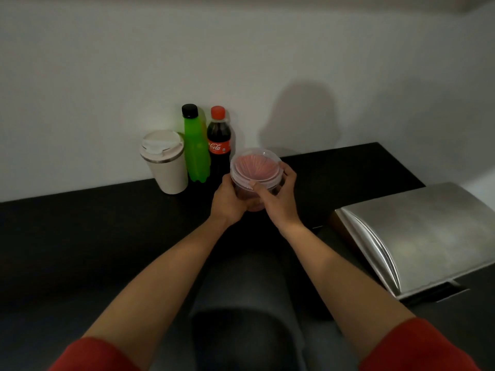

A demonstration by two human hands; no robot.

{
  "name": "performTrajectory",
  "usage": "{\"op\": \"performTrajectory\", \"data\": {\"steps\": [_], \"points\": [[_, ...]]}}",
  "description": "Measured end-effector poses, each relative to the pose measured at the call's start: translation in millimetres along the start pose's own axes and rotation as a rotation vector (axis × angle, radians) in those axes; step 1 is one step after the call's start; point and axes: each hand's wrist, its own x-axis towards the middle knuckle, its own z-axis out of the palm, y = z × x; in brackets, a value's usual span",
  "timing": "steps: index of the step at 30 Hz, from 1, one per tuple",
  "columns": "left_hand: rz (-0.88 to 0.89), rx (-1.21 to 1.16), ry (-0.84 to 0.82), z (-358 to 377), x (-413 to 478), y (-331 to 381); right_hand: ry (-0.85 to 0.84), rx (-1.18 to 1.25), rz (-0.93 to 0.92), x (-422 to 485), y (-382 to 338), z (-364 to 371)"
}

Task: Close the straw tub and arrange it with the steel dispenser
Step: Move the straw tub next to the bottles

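The straw tub (254,167) is a clear round plastic tub with pink straws inside, and a clear lid sits on its top. I hold it above the black counter (93,223) near the wall. My left hand (227,202) wraps the tub's left side and underside. My right hand (278,194) grips the right side, its thumb pressing on the lid's near rim. The steel dispenser (417,236) is a brushed-metal box with a curved front, lying on the counter to the right, apart from the tub.
A white travel cup (166,162), a green bottle (195,148) and a cola bottle (219,140) stand in a row against the white wall, just left of the tub. My knees show below the counter's near edge.
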Motion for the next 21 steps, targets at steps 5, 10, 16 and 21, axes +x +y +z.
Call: {"op": "performTrajectory", "data": {"steps": [5,10,16,21], "points": [[0.014,0.015,0.034,8,21,3,0.009,0.069,-0.012,19,-1,3],[0.009,0.028,0.053,15,38,6,0.044,0.087,0.033,40,1,3],[0.014,0.037,0.053,20,52,8,0.037,0.047,0.062,54,1,0],[0.015,0.044,0.058,23,64,9,0.044,-0.015,0.115,69,-1,-3]]}}
